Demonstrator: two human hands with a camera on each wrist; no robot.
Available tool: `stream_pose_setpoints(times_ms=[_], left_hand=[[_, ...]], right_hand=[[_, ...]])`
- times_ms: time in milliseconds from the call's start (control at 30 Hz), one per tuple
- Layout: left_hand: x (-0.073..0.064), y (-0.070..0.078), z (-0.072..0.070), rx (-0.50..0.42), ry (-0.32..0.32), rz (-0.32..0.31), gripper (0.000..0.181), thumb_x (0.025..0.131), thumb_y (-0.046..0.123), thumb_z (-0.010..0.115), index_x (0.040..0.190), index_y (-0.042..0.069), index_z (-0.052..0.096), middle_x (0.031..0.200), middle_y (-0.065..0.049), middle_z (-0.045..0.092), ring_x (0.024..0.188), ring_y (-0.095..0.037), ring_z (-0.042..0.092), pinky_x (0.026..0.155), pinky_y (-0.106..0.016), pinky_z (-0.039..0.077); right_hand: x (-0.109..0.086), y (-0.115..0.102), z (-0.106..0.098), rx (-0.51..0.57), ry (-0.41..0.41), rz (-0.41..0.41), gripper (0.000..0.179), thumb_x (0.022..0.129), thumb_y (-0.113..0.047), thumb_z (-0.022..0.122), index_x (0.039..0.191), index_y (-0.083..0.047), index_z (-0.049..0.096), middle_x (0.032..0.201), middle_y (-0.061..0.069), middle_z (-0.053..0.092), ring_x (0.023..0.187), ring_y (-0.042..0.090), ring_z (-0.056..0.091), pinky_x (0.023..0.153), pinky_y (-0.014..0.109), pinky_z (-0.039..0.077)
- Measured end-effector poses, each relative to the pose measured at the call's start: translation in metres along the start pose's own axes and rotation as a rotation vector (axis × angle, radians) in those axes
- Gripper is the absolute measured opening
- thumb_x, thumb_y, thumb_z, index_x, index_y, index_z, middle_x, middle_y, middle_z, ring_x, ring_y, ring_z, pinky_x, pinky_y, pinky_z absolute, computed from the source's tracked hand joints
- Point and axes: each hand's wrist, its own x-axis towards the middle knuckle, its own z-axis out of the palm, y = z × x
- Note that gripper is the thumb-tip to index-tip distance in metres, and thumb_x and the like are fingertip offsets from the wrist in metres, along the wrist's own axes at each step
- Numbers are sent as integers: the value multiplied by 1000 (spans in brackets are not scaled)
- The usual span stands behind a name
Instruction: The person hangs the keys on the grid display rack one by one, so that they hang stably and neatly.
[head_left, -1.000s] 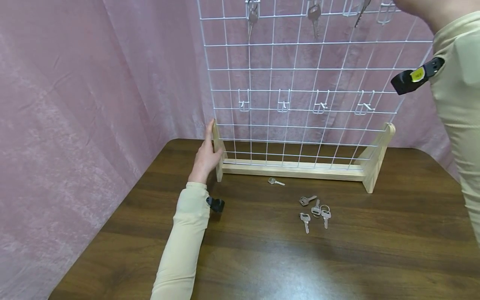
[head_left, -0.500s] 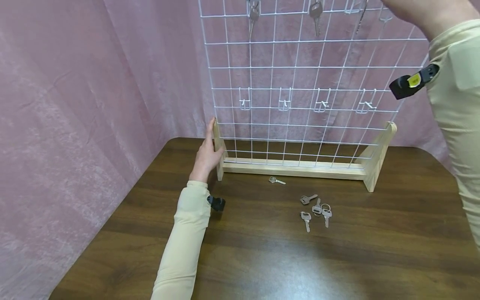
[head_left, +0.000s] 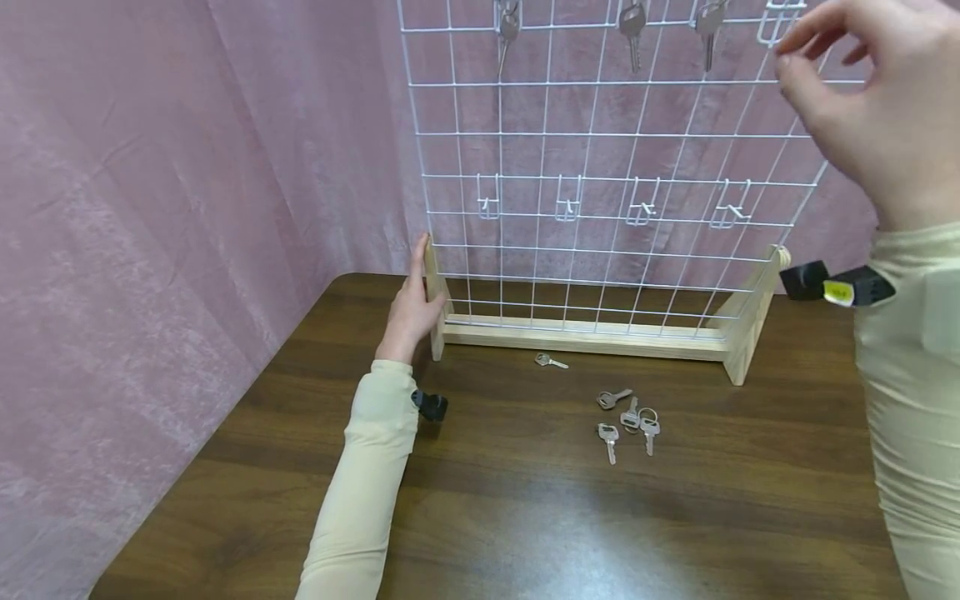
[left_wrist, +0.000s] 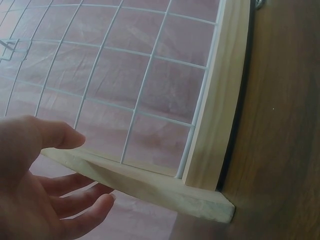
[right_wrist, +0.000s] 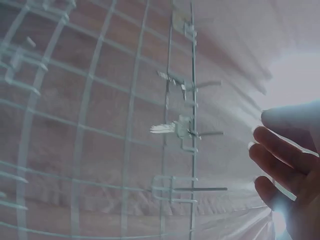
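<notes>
A white wire grid (head_left: 570,133) stands upright in a light wooden stand (head_left: 585,337). My left hand (head_left: 408,310) holds the stand's left end panel (left_wrist: 150,192), thumb on one side and fingers on the other. My right hand (head_left: 892,100) is raised at the grid's upper right with bent, parted fingers and nothing in them. Beside it is a bare hook (head_left: 780,23). Along the same row hang three keys: a left key (head_left: 509,25), a middle key (head_left: 633,27) and a right key (head_left: 708,29). The right wrist view shows a hanging key (right_wrist: 172,129) left of the fingers.
Several bare hooks (head_left: 567,208) form a lower row on the grid. On the brown table (head_left: 480,517), a single key (head_left: 551,361) lies near the stand's base, and several loose keys (head_left: 630,417) lie farther forward. A pink curtain (head_left: 225,167) hangs behind.
My right hand has let go of the third key and drawn back right and down from the grid. That key now hangs on its hook. My left hand has stayed on the stand.
</notes>
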Motion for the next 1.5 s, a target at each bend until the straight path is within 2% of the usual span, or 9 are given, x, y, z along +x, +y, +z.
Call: stream_pose_setpoints(times_ms=[67, 167, 300, 367, 500, 700, 867, 1100, 1500], left_hand=[[-1, 0, -1, 4, -2, 1, 95, 91, 9, 56, 149, 54, -4, 142, -25, 46, 101, -44, 62, 77, -53, 56], [-2, 0, -2, 7, -4, -3, 95, 91, 9, 56, 147, 56, -5, 142, -25, 46, 103, -44, 62, 78, -54, 55], [-3, 0, -2, 15, -8, -7, 96, 91, 10, 57, 147, 57, -5, 144, -25, 45, 103, -44, 62, 79, -54, 55], [-2, -1, -1, 19, -13, -6, 96, 91, 10, 57, 147, 57, -6, 144, -24, 45, 102, -43, 62, 78, -53, 55], [-2, 1, -1, 15, -18, -6, 97, 91, 10, 57, 146, 59, -7, 144, -24, 45, 102, -43, 62, 79, -53, 55], [-3, 4, 0, 22, -19, 2, 95, 91, 10, 56, 149, 54, -5, 143, -25, 46, 100, -44, 62, 78, -53, 55], [-4, 4, 1, 20, -24, -4, 97, 91, 11, 57, 145, 60, -7, 142, -24, 46, 99, -43, 63, 77, -52, 55], [-5, 5, -3, 6, -26, -6, 96, 91, 10, 56, 146, 59, -6, 137, -26, 49, 98, -43, 62, 79, -53, 55], [-8, 2, -6, 11, -26, -9, 97, 91, 10, 57, 145, 59, -7, 131, -25, 52, 95, -41, 63, 76, -52, 56]], right_hand=[[-20, -3, 1, 30, -6, -63, 19, 90, -15, 59, 92, -8, 76, 86, -49, 42, 86, -24, 41, 78, 5, 31], [-49, -8, 7, 83, -34, -102, 15, 85, -5, 61, 88, 5, 72, 84, -33, 58, 86, -23, 42, 78, 5, 31], [-80, -9, 14, 114, -100, -122, 8, 81, 5, 65, 88, 5, 70, 87, -12, 65, 90, -20, 42, 82, 6, 32], [-91, -8, 17, 131, -136, -158, 9, 80, 8, 66, 87, 5, 70, 88, -12, 65, 94, -19, 42, 86, 6, 33], [-111, -7, 23, 164, -197, -206, 11, 78, 9, 66, 88, 5, 69, 88, 15, 66, 98, -14, 45, 92, 5, 34], [-136, -4, 34, 174, -266, -206, 19, 73, 11, 71, 88, 0, 70, 90, 11, 68, 90, 9, 54, 87, 5, 34], [-150, 0, 45, 186, -304, -239, 23, 70, 12, 73, 86, -4, 70, 90, 7, 68, 91, 20, 58, 88, 10, 36], [-157, 4, 57, 184, -389, -305, 22, 71, 8, 73, 84, -8, 67, 85, 2, 66, 81, 14, 57, 79, 28, 41], [-170, 3, 71, 149, -599, -378, 19, 78, -1, 71, 84, -17, 63, 87, -6, 63, 80, 12, 60, 72, 35, 47]])
